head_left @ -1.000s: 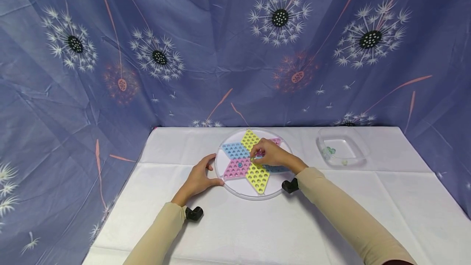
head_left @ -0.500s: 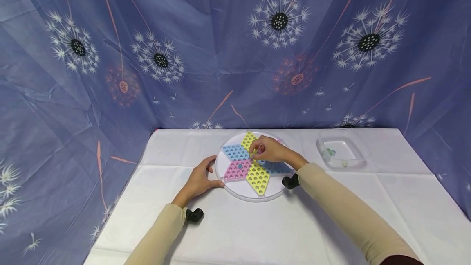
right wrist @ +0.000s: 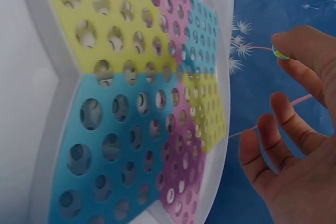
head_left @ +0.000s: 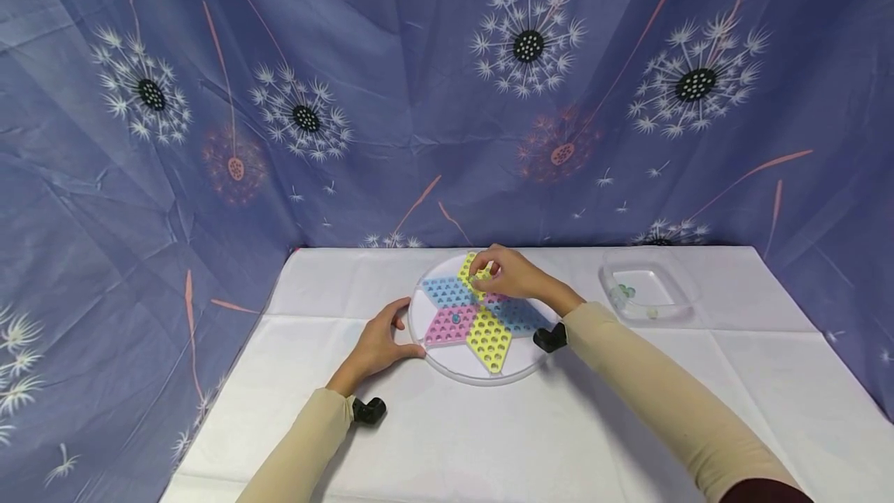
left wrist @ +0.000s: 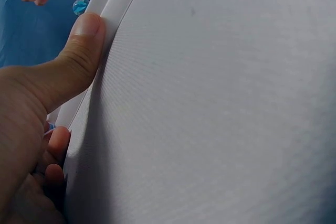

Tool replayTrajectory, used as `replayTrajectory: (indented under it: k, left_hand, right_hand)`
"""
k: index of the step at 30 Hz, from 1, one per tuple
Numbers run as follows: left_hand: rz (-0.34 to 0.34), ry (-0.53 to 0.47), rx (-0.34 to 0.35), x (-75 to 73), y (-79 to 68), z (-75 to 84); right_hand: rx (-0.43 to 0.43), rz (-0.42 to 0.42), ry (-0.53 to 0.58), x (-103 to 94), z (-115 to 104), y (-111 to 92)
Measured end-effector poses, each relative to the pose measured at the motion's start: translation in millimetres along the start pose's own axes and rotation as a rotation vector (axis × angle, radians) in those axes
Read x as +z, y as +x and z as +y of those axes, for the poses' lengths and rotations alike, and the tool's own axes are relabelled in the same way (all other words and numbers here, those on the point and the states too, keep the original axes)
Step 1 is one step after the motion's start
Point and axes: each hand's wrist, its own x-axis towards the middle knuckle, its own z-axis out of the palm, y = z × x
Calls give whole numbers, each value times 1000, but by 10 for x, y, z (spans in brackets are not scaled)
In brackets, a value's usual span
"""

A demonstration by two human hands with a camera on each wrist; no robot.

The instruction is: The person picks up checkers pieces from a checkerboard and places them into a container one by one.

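Note:
A round white Chinese checkers board [head_left: 457,365] with a star of yellow, pink and blue holed points lies on the cloth. My left hand [head_left: 377,344] holds its left rim, the thumb [left wrist: 86,35] against the edge and the other fingers bent farther along it. Between thumb and forefinger, my right hand [head_left: 515,274] pinches a clear marble [right wrist: 281,53] with yellow-green inside. That hand is above the board, overlapping its far yellow point in the head view; its other fingers are spread. A teal marble [head_left: 456,318] sits in a hole of the near-left pink point.
To the right of the board stands a clear plastic tub [head_left: 687,303] with several marbles [head_left: 626,291] in it. White cloth [head_left: 461,441] covers the table. A blue dandelion-print curtain [head_left: 419,99] hangs behind and at both sides.
The right hand has shifted from near the board's middle toward its far yellow point, uncovering more of the right-hand blue point. My left hand stays at the rim.

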Motion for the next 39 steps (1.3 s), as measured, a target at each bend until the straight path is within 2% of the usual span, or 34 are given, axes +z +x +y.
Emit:
replayTrajectory:
  k: [24, 39]
  left_hand:
    - [-9, -6, 3, -4, -10, 27]
    - [-20, -22, -8, -12, -28, 32]
  right_hand:
    - [26, 33, -31, -33, -73, 22]
    - [28, 102, -28, -128, 9, -96]
